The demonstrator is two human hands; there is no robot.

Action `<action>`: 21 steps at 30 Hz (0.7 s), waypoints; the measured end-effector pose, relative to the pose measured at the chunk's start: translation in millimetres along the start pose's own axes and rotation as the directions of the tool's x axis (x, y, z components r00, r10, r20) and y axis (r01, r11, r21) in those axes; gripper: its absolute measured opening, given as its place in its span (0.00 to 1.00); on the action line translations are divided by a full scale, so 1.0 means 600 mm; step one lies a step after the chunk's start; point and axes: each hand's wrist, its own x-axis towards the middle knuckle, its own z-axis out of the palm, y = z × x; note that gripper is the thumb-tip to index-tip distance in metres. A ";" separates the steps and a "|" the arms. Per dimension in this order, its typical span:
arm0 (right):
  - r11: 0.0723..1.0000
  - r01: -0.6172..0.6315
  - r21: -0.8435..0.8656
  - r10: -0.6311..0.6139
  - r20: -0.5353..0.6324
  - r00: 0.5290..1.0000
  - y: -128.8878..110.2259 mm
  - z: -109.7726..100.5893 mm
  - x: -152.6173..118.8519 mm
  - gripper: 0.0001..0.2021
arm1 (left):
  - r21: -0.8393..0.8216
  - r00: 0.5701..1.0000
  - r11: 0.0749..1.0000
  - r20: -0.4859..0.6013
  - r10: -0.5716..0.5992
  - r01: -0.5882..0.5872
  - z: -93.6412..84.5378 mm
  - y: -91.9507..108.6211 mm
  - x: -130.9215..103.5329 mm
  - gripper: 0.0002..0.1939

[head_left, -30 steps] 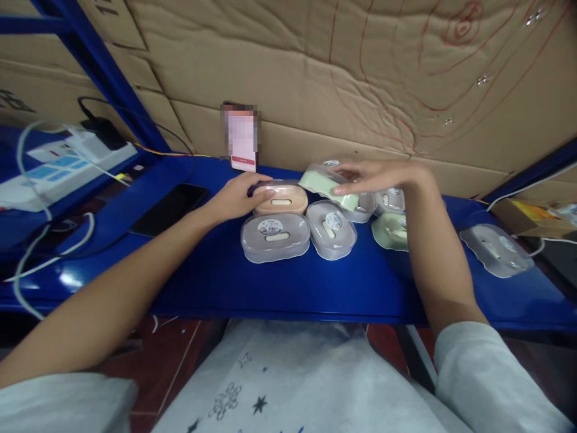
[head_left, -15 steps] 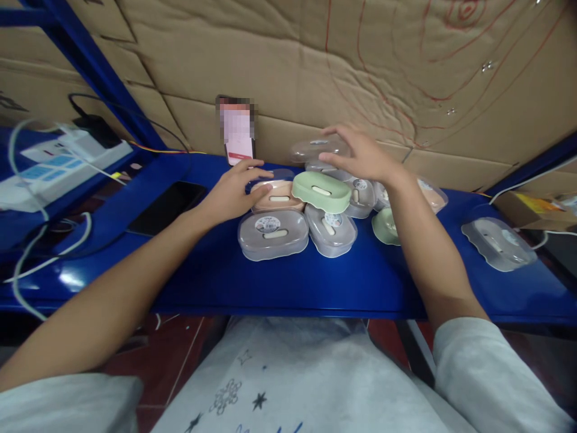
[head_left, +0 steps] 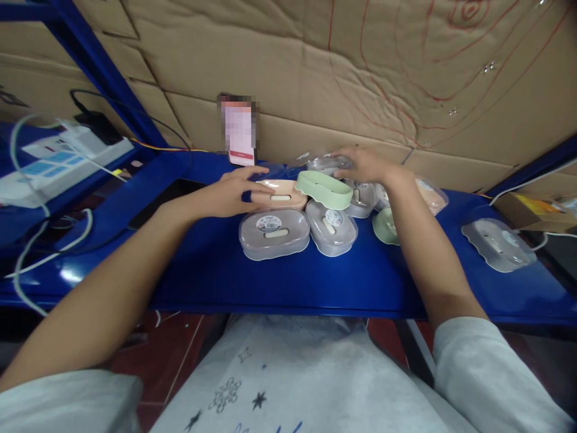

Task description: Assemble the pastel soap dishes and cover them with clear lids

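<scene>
My left hand (head_left: 234, 192), fingers spread, rests at the left side of a peach soap box (head_left: 279, 195). My right hand (head_left: 360, 163) is curved around the right end of a clear lid (head_left: 329, 163) at the back of the pile; its fingertips are partly hidden. Between the hands a green tray (head_left: 324, 189) lies tilted on the neighbouring boxes. Nearer me are two grey boxes with clear lids, a wide one (head_left: 274, 234) and a narrower one (head_left: 332, 228). Another grey box (head_left: 362, 198) lies beside my right wrist.
A phone (head_left: 240, 132) leans on the cardboard wall (head_left: 279, 66). A dark tablet-like object (head_left: 155, 204) and a white power strip (head_left: 67, 168) lie left. Right are a green piece (head_left: 385, 227), a peach box (head_left: 431, 195), a lidded grey box (head_left: 498, 243) and a carton (head_left: 532, 210).
My right hand has come down with the clear lid onto the back of the pile. My left hand has shifted slightly left, uncovering more of the peach box.
</scene>
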 end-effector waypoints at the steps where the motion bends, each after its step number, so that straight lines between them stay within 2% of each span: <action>1: 1.000 -0.004 0.014 0.004 -0.018 1.000 0.004 0.001 0.002 0.23 | 0.010 1.000 1.000 -0.001 0.003 -0.003 0.004 0.000 0.000 0.36; 8: 0.989 -0.145 -0.033 0.138 -0.169 0.976 0.006 -0.011 0.001 0.18 | 0.003 0.998 1.000 -0.066 0.006 -0.006 0.006 0.018 0.003 0.30; 11: 0.994 -0.105 -0.027 0.101 -0.118 0.988 0.003 -0.010 -0.001 0.22 | 0.011 0.993 0.999 -0.114 -0.042 0.044 0.005 0.026 0.004 0.29; 15: 0.997 -0.080 0.009 0.080 -0.039 0.996 0.007 -0.007 -0.002 0.25 | 0.025 0.993 0.997 -0.088 -0.075 0.078 0.011 0.031 0.003 0.30; 19: 0.994 -0.098 0.043 0.102 -0.092 0.991 0.004 -0.008 -0.005 0.21 | 0.020 0.995 0.996 -0.049 -0.090 0.091 0.020 0.034 0.003 0.28; 21: 0.985 -0.175 -0.015 0.170 -0.166 0.971 -0.005 -0.013 -0.007 0.21 | 0.013 0.993 0.996 -0.083 -0.088 0.089 0.023 0.035 0.005 0.27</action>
